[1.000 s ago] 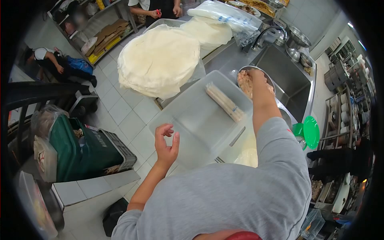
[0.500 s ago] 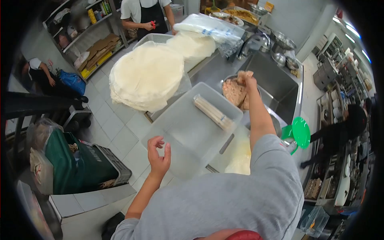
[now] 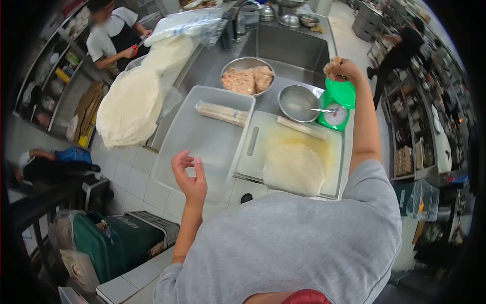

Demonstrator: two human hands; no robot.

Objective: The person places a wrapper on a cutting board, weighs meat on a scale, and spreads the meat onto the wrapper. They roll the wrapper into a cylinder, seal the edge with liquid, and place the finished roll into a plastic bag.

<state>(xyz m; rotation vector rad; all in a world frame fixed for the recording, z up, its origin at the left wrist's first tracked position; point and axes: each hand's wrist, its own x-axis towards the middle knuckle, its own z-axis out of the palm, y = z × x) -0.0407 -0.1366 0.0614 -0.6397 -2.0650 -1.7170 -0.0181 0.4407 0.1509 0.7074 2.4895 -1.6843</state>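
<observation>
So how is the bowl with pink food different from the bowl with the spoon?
The food bowl is piled high; the spoon bowl shows no pink food, with a spoon leaning out. The food bowl looks wider than the spoon bowl. The food bowl is beside the clear tub, while the spoon bowl is by the green scale. Both are round, shiny metal.

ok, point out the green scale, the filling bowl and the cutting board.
green scale (image 3: 334,116): head view, on its dial.
filling bowl (image 3: 246,63): head view, far inner wall.
cutting board (image 3: 262,134): head view, bare surface beside the slot.
</observation>
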